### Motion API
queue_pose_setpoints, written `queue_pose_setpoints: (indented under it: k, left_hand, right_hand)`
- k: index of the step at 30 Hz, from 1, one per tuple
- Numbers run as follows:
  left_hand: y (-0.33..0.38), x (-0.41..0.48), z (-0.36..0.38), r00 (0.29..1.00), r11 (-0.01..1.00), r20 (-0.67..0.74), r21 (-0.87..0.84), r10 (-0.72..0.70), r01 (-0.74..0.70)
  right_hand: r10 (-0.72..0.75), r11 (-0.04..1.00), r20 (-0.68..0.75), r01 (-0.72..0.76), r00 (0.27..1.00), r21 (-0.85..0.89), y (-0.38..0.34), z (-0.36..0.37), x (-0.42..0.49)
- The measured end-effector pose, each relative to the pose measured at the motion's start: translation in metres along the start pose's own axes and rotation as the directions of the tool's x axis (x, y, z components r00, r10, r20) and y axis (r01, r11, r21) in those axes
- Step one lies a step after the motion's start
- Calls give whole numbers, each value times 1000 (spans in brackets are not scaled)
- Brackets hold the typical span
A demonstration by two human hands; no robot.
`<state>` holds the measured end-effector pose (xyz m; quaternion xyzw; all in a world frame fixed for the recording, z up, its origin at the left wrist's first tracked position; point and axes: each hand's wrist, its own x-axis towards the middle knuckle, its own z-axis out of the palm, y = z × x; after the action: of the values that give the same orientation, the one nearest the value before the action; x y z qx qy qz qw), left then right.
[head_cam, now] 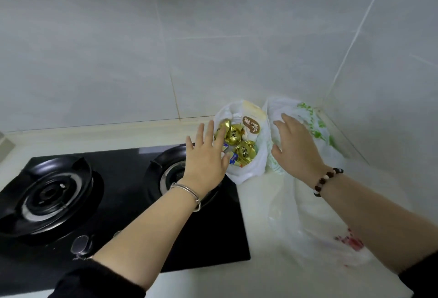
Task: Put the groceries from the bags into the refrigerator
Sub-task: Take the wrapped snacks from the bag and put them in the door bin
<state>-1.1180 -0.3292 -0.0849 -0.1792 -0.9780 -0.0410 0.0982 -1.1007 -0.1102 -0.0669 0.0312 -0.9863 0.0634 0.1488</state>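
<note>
Two white plastic bags stand on the counter by the wall corner. The left bag (246,172) gapes open and holds gold-wrapped packets (245,153) and a cream carton with a brown label (252,124). My left hand (206,155) hovers at its left rim, fingers spread, holding nothing. The right bag (315,127) has green print. My right hand (294,141) lies flat on its left side, fingers apart. The refrigerator is out of view.
A black two-burner gas stove (113,207) fills the left of the counter, its right burner (173,172) under my left wrist. A flattened clear bag with red print (327,233) lies on the cream counter (260,278) at the right. Grey tiled walls meet behind the bags.
</note>
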Motion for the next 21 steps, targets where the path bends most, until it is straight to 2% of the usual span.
queue_pose_setpoints:
  k: [8, 15, 21]
  left_hand:
    - [-2, 28, 62, 976, 994, 220, -106, 8, 16]
    - [-7, 68, 96, 972, 966, 191, -242, 137, -89]
    - [-2, 112, 124, 977, 944, 177, -325, 118, -55]
  right_hand:
    - [-32, 997, 181, 19, 983, 75, 17, 46, 27]
    - [-101, 968, 187, 53, 977, 246, 13, 80, 65]
    - [-136, 965, 383, 35, 914, 260, 6, 126, 81]
